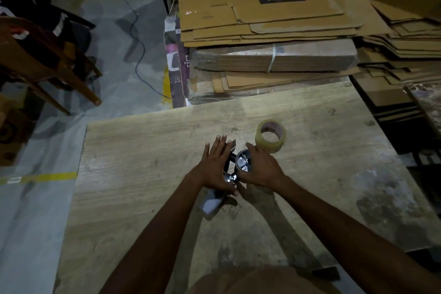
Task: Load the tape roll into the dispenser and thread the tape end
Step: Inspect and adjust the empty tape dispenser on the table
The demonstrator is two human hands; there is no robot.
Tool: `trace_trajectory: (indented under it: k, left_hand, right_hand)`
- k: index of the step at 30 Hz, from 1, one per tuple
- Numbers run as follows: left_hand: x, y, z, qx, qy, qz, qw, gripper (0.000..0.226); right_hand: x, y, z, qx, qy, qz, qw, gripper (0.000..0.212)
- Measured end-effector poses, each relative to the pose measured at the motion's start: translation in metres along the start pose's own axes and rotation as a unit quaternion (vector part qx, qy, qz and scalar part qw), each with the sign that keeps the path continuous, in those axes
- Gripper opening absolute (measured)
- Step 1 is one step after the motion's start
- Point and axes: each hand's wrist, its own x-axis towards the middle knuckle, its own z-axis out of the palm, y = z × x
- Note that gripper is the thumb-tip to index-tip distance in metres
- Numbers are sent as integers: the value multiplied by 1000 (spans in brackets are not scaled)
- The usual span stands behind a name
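The roll (270, 136) lies just beyond the right hand (262, 167), far-right of the dispenser (243, 162). Both hands lie straight-fingered on the dispenser, the left hand (216, 166) farther from the roll.

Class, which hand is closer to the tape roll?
The right hand, beside the tape roll; the left hand lies flat on the dispenser, farther away.

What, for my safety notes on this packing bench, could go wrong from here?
1. The left hand lies flat across the dispenser, fingertips by its metal front end; a cutter there could nick them.
2. The tape roll lies loose on the table beyond the right hand; a careless move could knock it away.
3. Dim light and clear tape may hide the tape end.
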Motion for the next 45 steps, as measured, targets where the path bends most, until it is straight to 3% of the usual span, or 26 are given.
trace_trajectory:
  k: [3,9,13,19,26,34,41,45]
  left_hand:
    - [-3,-1,-3,-22,5,-10,1000,144]
    - [-2,8,4,-29,36,-49,998,141]
    - [5,17,8,-36,34,-83,995,141]
    - [6,31,13,-20,53,-114,992,138]
    - [6,43,13,-42,55,-161,985,134]
    - [10,42,25,-50,104,-149,982,128]
    - [11,46,19,28,31,-196,980,142]
    - [12,46,21,32,29,-198,979,143]
  right_hand:
    - [5,-2,5,-16,-19,35,999,103]
    - [14,7,7,-7,2,15,1000,87]
    - [17,-2,4,-45,-15,14,999,96]
    - [29,-15,-6,-97,-47,5,994,71]
    - [27,-14,-24,-119,-57,-60,989,66]
    - [16,-10,-26,-97,-16,-86,991,70]
    - [15,-8,-26,-99,-31,-133,986,57]
    - [14,-11,-32,-142,-50,-177,973,63]
